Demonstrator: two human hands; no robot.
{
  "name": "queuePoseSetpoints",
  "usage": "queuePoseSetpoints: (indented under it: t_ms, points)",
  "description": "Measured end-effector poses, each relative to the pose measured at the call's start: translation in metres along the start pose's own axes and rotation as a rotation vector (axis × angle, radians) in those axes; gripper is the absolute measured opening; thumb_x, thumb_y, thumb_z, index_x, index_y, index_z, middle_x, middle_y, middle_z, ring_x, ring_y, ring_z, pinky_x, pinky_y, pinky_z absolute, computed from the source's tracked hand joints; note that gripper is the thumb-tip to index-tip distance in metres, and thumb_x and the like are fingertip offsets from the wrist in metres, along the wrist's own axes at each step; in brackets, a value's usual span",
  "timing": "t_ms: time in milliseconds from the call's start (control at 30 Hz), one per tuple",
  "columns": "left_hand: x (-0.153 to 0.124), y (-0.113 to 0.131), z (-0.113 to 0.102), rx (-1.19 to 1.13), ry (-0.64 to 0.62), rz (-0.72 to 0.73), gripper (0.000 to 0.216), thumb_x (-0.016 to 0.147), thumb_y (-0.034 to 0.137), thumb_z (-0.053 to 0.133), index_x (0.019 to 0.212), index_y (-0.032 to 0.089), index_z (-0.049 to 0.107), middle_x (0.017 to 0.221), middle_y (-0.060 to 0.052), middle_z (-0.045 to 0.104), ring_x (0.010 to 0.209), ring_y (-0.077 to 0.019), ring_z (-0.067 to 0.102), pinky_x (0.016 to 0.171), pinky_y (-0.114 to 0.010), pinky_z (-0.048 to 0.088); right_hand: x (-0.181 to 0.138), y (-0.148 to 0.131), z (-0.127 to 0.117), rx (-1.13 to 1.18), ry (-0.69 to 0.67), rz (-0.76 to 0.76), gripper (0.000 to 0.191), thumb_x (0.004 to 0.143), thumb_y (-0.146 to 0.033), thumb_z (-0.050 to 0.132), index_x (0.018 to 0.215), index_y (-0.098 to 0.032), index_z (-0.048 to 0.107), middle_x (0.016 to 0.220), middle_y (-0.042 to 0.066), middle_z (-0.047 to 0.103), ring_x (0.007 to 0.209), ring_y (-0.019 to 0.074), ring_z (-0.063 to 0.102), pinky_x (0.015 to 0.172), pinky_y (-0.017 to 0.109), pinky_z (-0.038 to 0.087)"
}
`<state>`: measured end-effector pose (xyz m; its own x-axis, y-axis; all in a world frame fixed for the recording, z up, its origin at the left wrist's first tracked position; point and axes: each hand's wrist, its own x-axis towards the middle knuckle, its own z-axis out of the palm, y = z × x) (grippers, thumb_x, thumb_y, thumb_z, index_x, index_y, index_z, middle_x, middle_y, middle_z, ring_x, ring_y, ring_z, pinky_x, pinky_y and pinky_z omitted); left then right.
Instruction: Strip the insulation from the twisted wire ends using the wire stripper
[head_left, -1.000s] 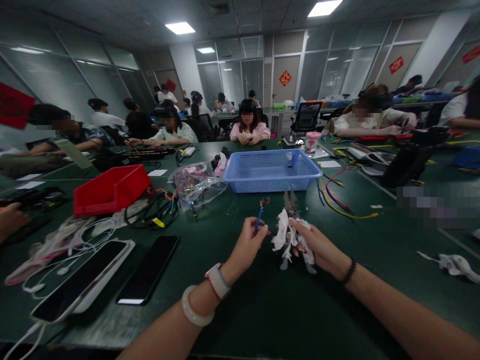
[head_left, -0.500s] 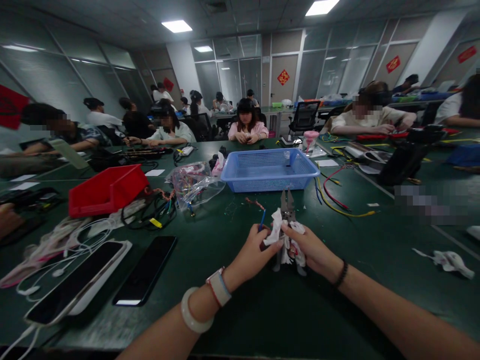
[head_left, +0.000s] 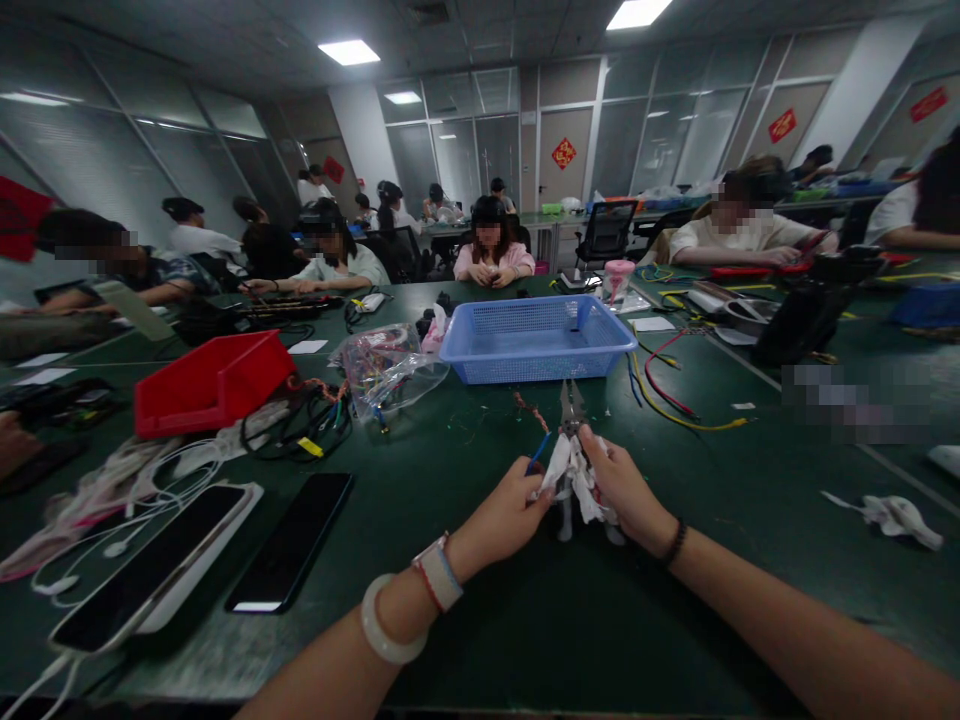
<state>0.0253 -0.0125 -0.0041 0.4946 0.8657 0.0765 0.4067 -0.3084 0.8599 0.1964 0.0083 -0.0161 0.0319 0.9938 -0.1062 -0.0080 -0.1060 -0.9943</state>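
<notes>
My right hand [head_left: 628, 495] is closed around a pair of pliers [head_left: 572, 405], its thumb up by the pivot. The jaws point away from me, and the grey handle ends show below my hands. Crumpled white tissue [head_left: 576, 480] covers the middle of the tool, between both hands. My left hand [head_left: 514, 505] is curled beside it, its fingers touching the tissue. Out of that hand sticks a blue wire [head_left: 539, 452] with bare, frayed copper at its tip. The fingers of both hands are partly hidden by the tissue.
Beyond my hands stands a blue basket [head_left: 536, 370]. A red bin [head_left: 214, 385], a plastic bag of wires [head_left: 386, 370] and two phones [head_left: 292, 545] lie to the left. Loose cables [head_left: 701, 420] and crumpled tissue [head_left: 896, 518] are on the right. Several people sit around.
The blue wire has shifted slightly right, closer to the pliers. My right thumb has moved up towards the pivot, and the tissue now hangs differently over the handles.
</notes>
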Motion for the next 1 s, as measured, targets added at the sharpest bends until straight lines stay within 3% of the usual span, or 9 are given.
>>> queuePoseSetpoints:
  t_ms: [200, 333, 567, 667, 800, 1000]
  points:
    - [-0.0012, 0.0033, -0.0048, 0.006, -0.064, 0.028, 0.021, 0.089, 0.028, 0.051, 0.090, 0.018, 0.069, 0.107, -0.007, 0.052, 0.097, -0.0213, 0.053, 0.093, -0.033, 0.041, -0.0017, -0.0040, 0.0007, 0.126, -0.036, 0.016, 0.044, 0.076, -0.063, 0.056, 0.085, -0.020, 0.056, 0.049, -0.006, 0.052, 0.033, 0.0074, 0.042, 0.032, 0.019, 0.033]
    - [-0.0025, 0.0068, -0.0064, -0.001, -0.082, 0.014, 0.030, 0.093, 0.035, 0.045, 0.091, 0.018, 0.069, 0.108, -0.007, 0.051, 0.102, -0.0222, 0.052, 0.097, -0.034, 0.038, -0.0030, -0.0059, 0.0016, 0.179, -0.046, 0.053, 0.035, 0.076, -0.052, 0.061, 0.090, -0.020, 0.058, 0.046, -0.007, 0.050, 0.031, 0.0082, 0.040, 0.031, 0.020, 0.034]
    - [-0.0051, 0.0077, -0.0005, -0.023, 0.040, -0.019, 0.031, 0.089, 0.036, 0.054, 0.113, 0.017, 0.054, 0.109, -0.007, 0.052, 0.095, -0.0208, 0.050, 0.089, -0.033, 0.040, -0.0033, -0.0069, 0.0022, 0.189, -0.034, 0.064, 0.032, 0.074, -0.043, 0.064, 0.096, -0.020, 0.060, 0.050, -0.007, 0.052, 0.034, 0.0074, 0.040, 0.032, 0.019, 0.034]
    - [-0.0058, 0.0071, 0.0008, -0.079, 0.092, -0.049, 0.038, 0.088, 0.034, 0.055, 0.121, 0.018, 0.045, 0.108, -0.007, 0.052, 0.087, -0.0181, 0.051, 0.079, -0.030, 0.041, -0.0044, -0.0082, 0.0031, 0.222, -0.040, 0.073, 0.035, 0.073, -0.042, 0.065, 0.099, -0.020, 0.060, 0.059, -0.004, 0.060, 0.042, 0.0096, 0.050, 0.039, 0.020, 0.042]
    - [-0.0046, 0.0067, 0.0000, -0.095, 0.075, -0.099, 0.027, 0.090, 0.034, 0.050, 0.112, 0.018, 0.047, 0.087, -0.001, 0.052, 0.071, -0.0146, 0.046, 0.066, -0.026, 0.039, -0.0045, -0.0086, 0.0031, 0.263, -0.046, 0.076, 0.037, 0.072, -0.041, 0.067, 0.100, -0.019, 0.061, 0.074, 0.001, 0.067, 0.058, 0.0145, 0.061, 0.054, 0.024, 0.050]
    - [-0.0008, 0.0042, -0.0017, -0.071, 0.062, 0.006, 0.019, 0.093, 0.030, 0.045, 0.101, 0.017, 0.057, 0.097, -0.003, 0.053, 0.081, -0.0150, 0.048, 0.074, -0.027, 0.038, -0.0017, -0.0063, 0.0028, 0.295, -0.039, 0.072, 0.030, 0.070, -0.041, 0.070, 0.088, -0.019, 0.062, 0.073, -0.001, 0.067, 0.059, 0.0124, 0.060, 0.056, 0.023, 0.048]
